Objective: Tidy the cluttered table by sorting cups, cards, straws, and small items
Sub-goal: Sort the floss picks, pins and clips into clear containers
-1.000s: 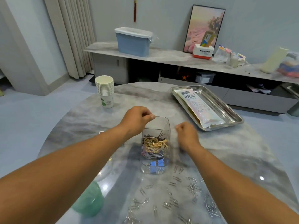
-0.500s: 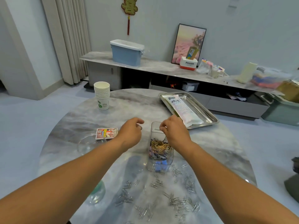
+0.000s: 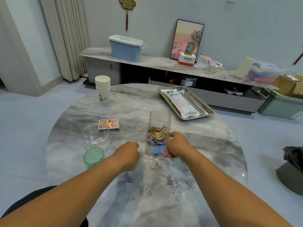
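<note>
Head view: right hand (image 3: 176,145) grip clamped on clear container (image 3: 159,128); left hand (image 3: 129,154), fingers curled, beside it; paper clips (image 3: 178,184) scattered nearer on tabletop (image 3: 131,110).

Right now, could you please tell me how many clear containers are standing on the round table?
2: a tall clear container of small items near the middle, gripped by the right hand, and a round clear jar at the left, beside the card box.
</note>
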Demonstrator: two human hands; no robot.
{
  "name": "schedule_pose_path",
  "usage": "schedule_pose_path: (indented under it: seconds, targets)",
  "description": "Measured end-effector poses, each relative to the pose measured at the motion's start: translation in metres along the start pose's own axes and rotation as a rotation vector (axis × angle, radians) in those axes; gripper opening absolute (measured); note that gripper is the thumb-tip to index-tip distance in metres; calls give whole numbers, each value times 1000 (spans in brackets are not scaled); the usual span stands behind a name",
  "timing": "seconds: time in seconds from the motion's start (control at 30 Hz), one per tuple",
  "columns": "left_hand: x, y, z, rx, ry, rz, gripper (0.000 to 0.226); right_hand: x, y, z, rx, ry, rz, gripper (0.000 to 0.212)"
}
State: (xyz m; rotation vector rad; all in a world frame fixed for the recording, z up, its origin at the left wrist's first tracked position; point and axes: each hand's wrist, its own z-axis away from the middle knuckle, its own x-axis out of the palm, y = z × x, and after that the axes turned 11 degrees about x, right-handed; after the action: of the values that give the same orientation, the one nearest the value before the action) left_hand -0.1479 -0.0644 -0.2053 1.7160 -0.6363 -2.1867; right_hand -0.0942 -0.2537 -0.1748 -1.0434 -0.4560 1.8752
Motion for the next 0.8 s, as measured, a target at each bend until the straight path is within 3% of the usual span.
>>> schedule_pose_path:
  seconds: [0.1,0.17,0.23,0.33,0.53,0.7,0.8]
  targets:
    - [30,0,17,65,116,63,50,17,-3,-20,-70,11,-164,34]
    - [55,-4,29,88,208,30,57,22,4,-26,-219,175,-79,21]
    - [76,-9,39,64,246,-24,74,24,26,-21,-349,367,-2,27]
    - [96,-9,41,84,284,-125,100,26,75,-9,-388,465,-35,29]
    - [106,29,6,192,231,-81,71,10,130,-10,-447,518,71,43]
    - [103,46,-17,321,138,-37,64,-13,146,-24,-418,537,389,58]
    - [93,39,-27,298,166,81,63,-23,140,-35,-388,474,446,73]
